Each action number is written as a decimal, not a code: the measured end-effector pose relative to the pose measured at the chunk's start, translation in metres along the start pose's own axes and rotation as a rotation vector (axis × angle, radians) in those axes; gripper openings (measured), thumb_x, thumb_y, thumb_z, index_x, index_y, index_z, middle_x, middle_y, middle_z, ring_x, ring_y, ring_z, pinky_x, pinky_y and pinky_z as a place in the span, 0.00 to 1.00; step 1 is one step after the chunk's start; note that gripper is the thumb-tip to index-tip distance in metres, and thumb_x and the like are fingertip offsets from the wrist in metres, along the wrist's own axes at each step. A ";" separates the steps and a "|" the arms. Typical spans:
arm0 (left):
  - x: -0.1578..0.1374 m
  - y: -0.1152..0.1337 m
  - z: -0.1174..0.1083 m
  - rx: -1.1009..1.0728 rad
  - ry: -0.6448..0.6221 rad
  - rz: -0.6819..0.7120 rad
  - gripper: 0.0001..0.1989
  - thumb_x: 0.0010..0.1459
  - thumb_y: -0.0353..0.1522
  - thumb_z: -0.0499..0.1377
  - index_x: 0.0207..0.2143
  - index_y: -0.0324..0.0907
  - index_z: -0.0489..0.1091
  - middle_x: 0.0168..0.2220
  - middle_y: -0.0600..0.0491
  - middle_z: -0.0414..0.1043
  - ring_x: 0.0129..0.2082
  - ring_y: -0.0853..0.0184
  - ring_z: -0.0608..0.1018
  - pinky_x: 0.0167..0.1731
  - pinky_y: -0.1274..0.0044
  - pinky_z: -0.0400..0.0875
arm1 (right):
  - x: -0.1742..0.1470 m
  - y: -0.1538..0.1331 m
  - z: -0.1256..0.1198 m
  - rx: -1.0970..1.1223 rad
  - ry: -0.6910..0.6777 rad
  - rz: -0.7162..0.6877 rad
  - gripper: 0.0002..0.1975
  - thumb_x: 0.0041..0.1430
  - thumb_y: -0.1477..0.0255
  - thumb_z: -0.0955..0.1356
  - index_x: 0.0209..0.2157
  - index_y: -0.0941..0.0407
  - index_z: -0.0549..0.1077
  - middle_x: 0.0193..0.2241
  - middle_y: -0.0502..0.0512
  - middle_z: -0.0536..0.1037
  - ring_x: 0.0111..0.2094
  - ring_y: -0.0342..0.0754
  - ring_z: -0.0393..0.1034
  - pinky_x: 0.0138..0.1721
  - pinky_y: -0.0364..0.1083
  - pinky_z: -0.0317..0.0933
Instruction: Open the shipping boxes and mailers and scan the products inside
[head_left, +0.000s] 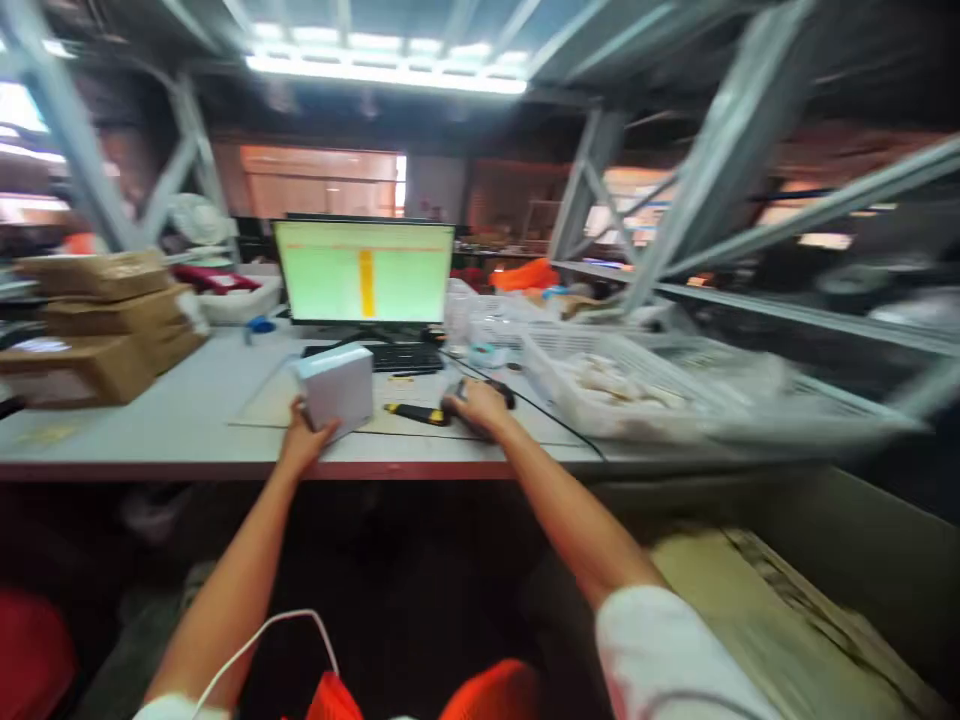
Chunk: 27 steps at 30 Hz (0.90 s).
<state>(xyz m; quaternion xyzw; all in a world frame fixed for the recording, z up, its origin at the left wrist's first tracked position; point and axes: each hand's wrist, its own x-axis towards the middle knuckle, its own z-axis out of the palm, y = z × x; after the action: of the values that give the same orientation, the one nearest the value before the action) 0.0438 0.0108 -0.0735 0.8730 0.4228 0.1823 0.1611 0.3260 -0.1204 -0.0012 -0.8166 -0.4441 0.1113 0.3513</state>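
My left hand grips a white box by its lower left side, with the thumb across the bottom of its near face. The box is tilted, just above the near part of the table. My right hand is closed round a dark handheld device; blur and the fingers hide its exact kind. Between the two hands lies a black and yellow utility knife. Behind the box sits a black keyboard, partly covered by it.
A lit monitor stands behind the keyboard. Brown cardboard boxes are stacked at the left. White plastic baskets with bagged items line the right side. A black cable crosses the table towards its front edge. Metal struts rise around it.
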 end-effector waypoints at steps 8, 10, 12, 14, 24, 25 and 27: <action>0.008 -0.050 0.026 -0.384 0.315 -0.261 0.55 0.54 0.48 0.68 0.72 0.43 0.39 0.61 0.37 0.69 0.57 0.45 0.76 0.52 0.62 0.72 | 0.029 0.033 0.060 -0.433 0.084 0.112 0.38 0.68 0.50 0.61 0.65 0.66 0.60 0.56 0.78 0.71 0.60 0.69 0.66 0.57 0.59 0.60; 0.008 -0.049 0.027 -0.379 0.310 -0.267 0.56 0.54 0.49 0.68 0.72 0.43 0.38 0.61 0.36 0.68 0.58 0.44 0.74 0.53 0.61 0.71 | 0.031 0.036 0.062 -0.498 0.105 0.151 0.40 0.67 0.46 0.59 0.61 0.68 0.66 0.54 0.80 0.73 0.58 0.69 0.68 0.56 0.59 0.61; 0.006 -0.050 0.026 -0.374 0.305 -0.277 0.56 0.55 0.49 0.68 0.73 0.42 0.37 0.61 0.36 0.68 0.59 0.43 0.74 0.53 0.61 0.71 | 0.033 0.036 0.058 -0.516 0.089 0.163 0.42 0.67 0.43 0.56 0.57 0.69 0.71 0.52 0.81 0.74 0.57 0.70 0.69 0.54 0.59 0.62; 0.005 -0.051 0.025 -0.373 0.309 -0.279 0.56 0.55 0.50 0.67 0.73 0.42 0.38 0.61 0.35 0.68 0.59 0.43 0.74 0.53 0.61 0.71 | 0.030 0.031 0.049 -0.507 0.036 0.091 0.42 0.67 0.41 0.54 0.51 0.66 0.75 0.49 0.79 0.76 0.53 0.67 0.72 0.51 0.56 0.63; 0.005 -0.052 0.026 -0.391 0.337 -0.260 0.56 0.54 0.49 0.68 0.72 0.41 0.40 0.62 0.35 0.67 0.58 0.43 0.75 0.52 0.61 0.71 | -0.036 -0.010 0.049 -0.355 -0.391 -0.657 0.35 0.70 0.44 0.52 0.33 0.56 0.74 0.31 0.58 0.78 0.32 0.49 0.70 0.33 0.45 0.54; 0.004 -0.052 0.025 -0.403 0.337 -0.254 0.55 0.54 0.48 0.69 0.72 0.41 0.41 0.61 0.35 0.68 0.58 0.43 0.75 0.52 0.62 0.71 | -0.036 -0.010 0.051 -0.377 -0.372 -0.647 0.34 0.70 0.45 0.52 0.34 0.56 0.74 0.31 0.58 0.78 0.32 0.49 0.70 0.32 0.45 0.54; 0.004 -0.050 0.025 -0.440 0.338 -0.241 0.54 0.54 0.47 0.69 0.72 0.42 0.42 0.60 0.36 0.70 0.57 0.44 0.75 0.52 0.61 0.72 | -0.030 -0.007 0.052 -0.405 -0.339 -0.619 0.34 0.71 0.46 0.51 0.34 0.55 0.75 0.32 0.58 0.78 0.32 0.50 0.70 0.33 0.45 0.54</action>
<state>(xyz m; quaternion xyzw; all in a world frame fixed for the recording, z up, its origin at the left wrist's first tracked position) 0.0235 0.0399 -0.1160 0.7180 0.4945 0.3917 0.2942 0.2780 -0.1172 -0.0383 -0.6671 -0.7337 0.0434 0.1220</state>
